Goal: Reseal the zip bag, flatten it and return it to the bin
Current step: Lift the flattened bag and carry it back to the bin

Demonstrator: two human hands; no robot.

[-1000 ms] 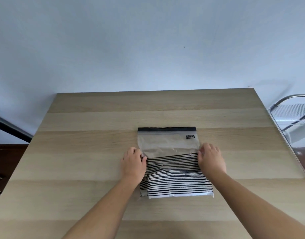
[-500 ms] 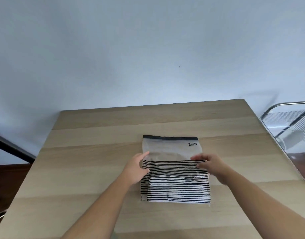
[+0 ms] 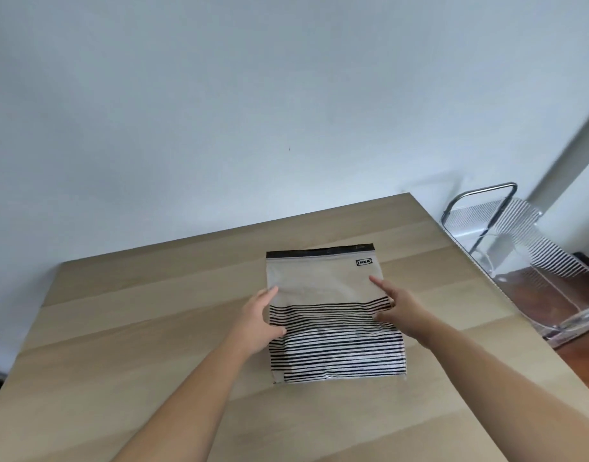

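Hands (image 3: 323,320), two; zip bag (image 3: 323,281), one.

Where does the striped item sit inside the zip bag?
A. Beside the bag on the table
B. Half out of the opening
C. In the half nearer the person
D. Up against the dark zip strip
C: the striped item fills the near half of the zip bag, leaving the part below the dark zip strip clear.

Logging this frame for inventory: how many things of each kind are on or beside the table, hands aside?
Zip bag: 1
Striped cloth inside the bag: 1
Wooden table: 1
Clear chair beside the table: 1
Total: 4
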